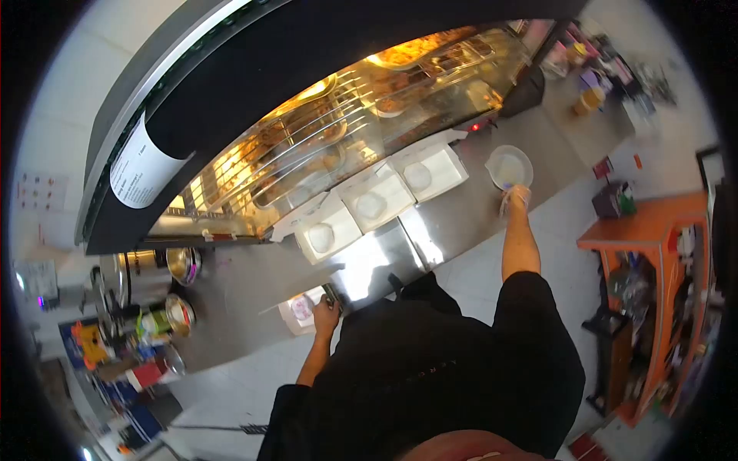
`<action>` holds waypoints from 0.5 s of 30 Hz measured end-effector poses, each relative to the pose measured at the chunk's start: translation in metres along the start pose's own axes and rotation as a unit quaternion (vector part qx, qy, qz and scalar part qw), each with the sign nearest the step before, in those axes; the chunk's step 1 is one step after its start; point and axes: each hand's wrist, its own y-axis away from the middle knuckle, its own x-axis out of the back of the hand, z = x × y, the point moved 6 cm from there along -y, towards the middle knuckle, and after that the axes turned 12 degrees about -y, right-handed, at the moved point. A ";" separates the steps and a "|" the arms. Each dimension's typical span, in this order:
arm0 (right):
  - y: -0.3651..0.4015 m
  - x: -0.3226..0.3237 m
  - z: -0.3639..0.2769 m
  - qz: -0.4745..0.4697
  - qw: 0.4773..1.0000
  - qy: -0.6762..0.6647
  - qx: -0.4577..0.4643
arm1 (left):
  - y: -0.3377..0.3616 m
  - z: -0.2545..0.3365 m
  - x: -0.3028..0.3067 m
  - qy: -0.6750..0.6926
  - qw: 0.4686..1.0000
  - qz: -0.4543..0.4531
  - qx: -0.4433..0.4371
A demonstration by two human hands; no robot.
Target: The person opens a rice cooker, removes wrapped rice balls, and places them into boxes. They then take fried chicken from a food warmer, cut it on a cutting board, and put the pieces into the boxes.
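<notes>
Fingers (333,306) curled — left hand (326,316), right arm (520,244) outstretched

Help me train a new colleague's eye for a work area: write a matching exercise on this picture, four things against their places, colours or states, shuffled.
Things
1. Round bowl
2. Row of three white boxes
3. Smaller box
4. Shelf unit

Descriptions
A. Orange, standing on the floor
B. Beside the left hand, with something pink inside
C. On the counter, at the right hand
D. Open, along the front of the lit display case

Right pairs: 1-C, 2-D, 3-B, 4-A
</notes>
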 end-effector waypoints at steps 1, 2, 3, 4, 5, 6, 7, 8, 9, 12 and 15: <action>-0.025 0.007 -0.005 0.018 0.999 0.005 0.039 | 0.000 0.020 -0.004 0.001 1.000 -0.016 0.010; -0.047 0.011 -0.005 0.027 0.997 0.014 0.074 | 0.002 0.034 -0.007 0.001 0.999 -0.031 0.030; -0.062 0.018 -0.001 0.040 0.997 0.056 0.041 | 0.005 0.051 -0.010 -0.023 0.999 -0.028 -0.019; -0.077 0.022 -0.002 0.053 0.993 0.102 0.015 | 0.002 0.066 -0.013 -0.006 1.000 0.001 -0.021; -0.093 0.027 -0.002 0.063 0.987 0.148 -0.012 | 0.002 0.082 -0.011 -0.023 0.999 -0.034 -0.011; -0.104 0.030 -0.010 0.062 0.982 0.174 -0.020 | -0.001 0.096 -0.013 -0.018 0.999 -0.036 -0.014; -0.114 0.030 -0.015 0.044 0.982 0.181 -0.024 | -0.005 0.109 -0.016 -0.013 0.999 -0.037 -0.020; -0.125 0.031 -0.021 0.025 0.983 0.178 -0.028 | -0.012 0.121 -0.023 -0.017 0.998 -0.046 -0.030; -0.137 0.034 -0.024 0.009 0.985 0.169 -0.032 | -0.017 0.134 -0.027 -0.010 0.998 -0.034 -0.049; -0.149 0.033 -0.032 0.018 0.996 0.057 -0.065 | -0.032 0.170 -0.034 0.005 0.998 -0.039 -0.047; -0.115 0.051 -0.053 0.066 0.997 0.028 0.010 | -0.041 0.198 -0.031 0.007 0.999 0.026 -0.026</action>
